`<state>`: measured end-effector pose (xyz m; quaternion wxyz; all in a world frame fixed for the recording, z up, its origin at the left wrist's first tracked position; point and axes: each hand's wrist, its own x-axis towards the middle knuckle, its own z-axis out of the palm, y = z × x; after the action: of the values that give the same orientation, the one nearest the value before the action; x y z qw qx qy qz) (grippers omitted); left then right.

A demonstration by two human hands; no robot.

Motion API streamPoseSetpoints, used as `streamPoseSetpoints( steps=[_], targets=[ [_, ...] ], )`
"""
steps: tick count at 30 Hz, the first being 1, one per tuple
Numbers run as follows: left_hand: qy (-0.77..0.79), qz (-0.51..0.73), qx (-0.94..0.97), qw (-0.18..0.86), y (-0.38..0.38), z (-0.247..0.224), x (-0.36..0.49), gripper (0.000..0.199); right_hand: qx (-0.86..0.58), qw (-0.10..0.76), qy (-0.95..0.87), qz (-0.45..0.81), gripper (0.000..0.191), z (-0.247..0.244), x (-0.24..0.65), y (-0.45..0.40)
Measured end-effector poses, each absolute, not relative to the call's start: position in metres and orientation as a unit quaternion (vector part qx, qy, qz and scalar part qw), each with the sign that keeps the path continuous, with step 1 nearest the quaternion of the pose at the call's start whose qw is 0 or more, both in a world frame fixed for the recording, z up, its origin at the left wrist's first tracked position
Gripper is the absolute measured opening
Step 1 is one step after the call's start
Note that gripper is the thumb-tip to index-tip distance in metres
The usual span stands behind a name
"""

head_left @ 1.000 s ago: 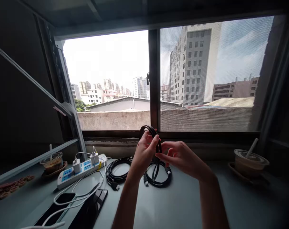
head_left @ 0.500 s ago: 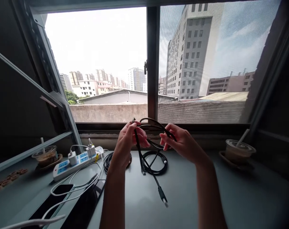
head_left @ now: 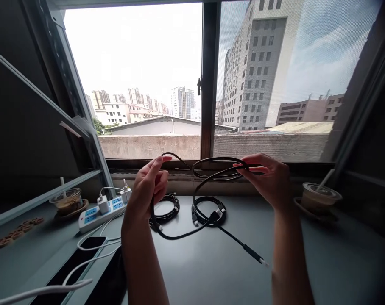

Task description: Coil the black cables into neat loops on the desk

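Note:
A loosely looped black cable [head_left: 216, 160] hangs in the air between my two hands. My left hand [head_left: 151, 182] pinches one stretch of it between thumb and forefinger, and a length droops from there in a low curve. On the right, my right hand [head_left: 265, 173] grips the gathered loops with thumb and fingers. A dark plug with a light tip [head_left: 255, 255] dangles at the lower right. Below, a coiled black cable [head_left: 208, 199] lies on the table, and another coil [head_left: 171, 216] sits left of it, partly behind my left arm.
A white power strip [head_left: 100, 214] with chargers and white cords is on the left. Lidded drink cups stand at left [head_left: 67, 202] and right [head_left: 321, 195]. Small brown pieces [head_left: 17, 233] lie far left. The window [head_left: 208, 84] rises behind the grey table [head_left: 230, 275].
My hands have moved apart, left hand leftward and right hand rightward, stretching the cable between them. The dangling plug has swung to the right. The view has shifted slightly.

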<state>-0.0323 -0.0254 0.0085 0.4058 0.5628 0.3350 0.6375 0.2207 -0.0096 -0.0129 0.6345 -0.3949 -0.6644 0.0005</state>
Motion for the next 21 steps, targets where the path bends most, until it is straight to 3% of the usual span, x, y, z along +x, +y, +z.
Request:
streamPoseSetpoints(
  steps=[7, 13, 18, 21],
  targets=[
    [0.28, 0.718, 0.532, 0.351, -0.032, 0.012, -0.037, 0.029, -0.462, 0.657, -0.587, -0.098, 0.031, -0.019, 0.228, 0.001],
    [0.247, 0.749, 0.53, 0.312, -0.034, 0.015, -0.02, 0.023, -0.406, 0.692, -0.582, 0.131, 0.047, -0.023, 0.217, 0.015],
    [0.301, 0.696, 0.584, 0.291, -0.034, 0.013, -0.001, 0.022, -0.301, 0.681, -0.601, 0.29, 0.035, -0.019, 0.204, 0.013],
    [0.351, 0.604, 0.637, 0.326, -0.036, 0.011, 0.008, 0.038, -0.276, 0.66, -0.607, 0.345, 0.034, -0.015, 0.199, 0.007]
  ],
)
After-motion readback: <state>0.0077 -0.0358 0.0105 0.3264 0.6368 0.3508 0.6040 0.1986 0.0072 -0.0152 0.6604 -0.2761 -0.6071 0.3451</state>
